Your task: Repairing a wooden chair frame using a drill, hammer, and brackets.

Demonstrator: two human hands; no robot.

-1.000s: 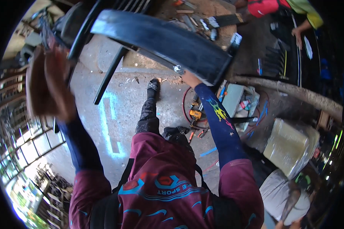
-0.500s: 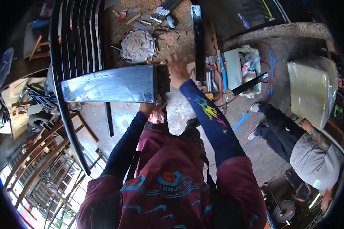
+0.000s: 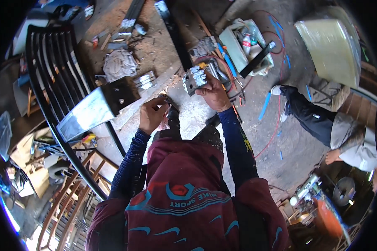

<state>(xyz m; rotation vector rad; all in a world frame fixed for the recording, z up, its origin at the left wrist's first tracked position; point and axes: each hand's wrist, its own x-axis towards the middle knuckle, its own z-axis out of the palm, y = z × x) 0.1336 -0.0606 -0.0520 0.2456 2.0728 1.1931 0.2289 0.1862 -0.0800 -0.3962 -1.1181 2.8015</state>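
My right hand (image 3: pixel 215 95) is raised in front of me and closed around a small shiny metal block (image 3: pixel 194 79). My left hand (image 3: pixel 151 115) hovers just left of it with curled fingers, close to a dark plate with holes (image 3: pixel 120 96); whether it pinches something small is unclear. That plate sits on the end of a shiny grey metal panel (image 3: pixel 86 118), which leans across a black slatted chair frame (image 3: pixel 50 67). My dark trouser leg (image 3: pixel 171 123) shows between the hands.
Another person (image 3: pixel 322 123) in dark trousers and a grey top sits on the ground at the right. A grey tool tray (image 3: pixel 246 45), red cable (image 3: pixel 275 108), a pale boxy cushion (image 3: pixel 331 42), crumpled cloth (image 3: pixel 119 65) and wooden chair frames (image 3: pixel 69 203) lie around.
The metal panel that both hands held up earlier now sits lower at my left, out of my hands. My right hand has taken hold of the small metal block.
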